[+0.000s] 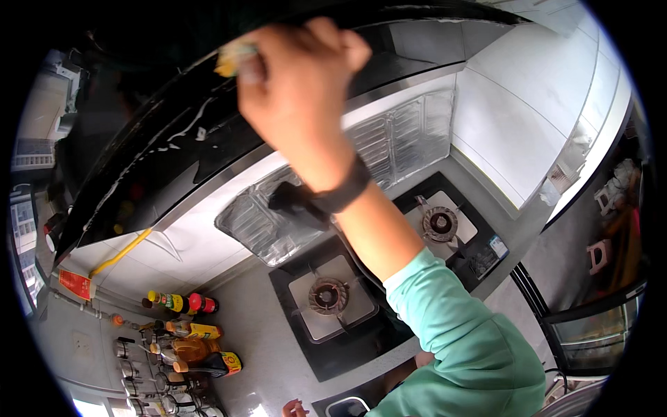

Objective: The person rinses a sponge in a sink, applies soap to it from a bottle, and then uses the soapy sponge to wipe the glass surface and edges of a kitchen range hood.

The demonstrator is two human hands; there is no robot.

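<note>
My right hand (302, 86) is raised against the glossy black range hood (208, 130), its fingers closed on a yellow-and-green sponge (233, 58). The hand and sponge are blurred. White foam streaks (190, 122) run along the hood's dark front to the left of the sponge. A dark band (349, 185) circles my right wrist, below a mint-green sleeve. Of my left hand (295, 409), only some fingers show at the bottom edge, close to the counter front; whether they hold anything is hidden.
Below the hood lies a black two-burner gas hob, with a left burner (328, 296) and a right burner (440, 224). Foil splash panels (396, 135) line the wall. Sauce and oil bottles (193, 349) and several jars (140, 385) crowd the left counter. A yellow hose (122, 253) hangs beneath the hood.
</note>
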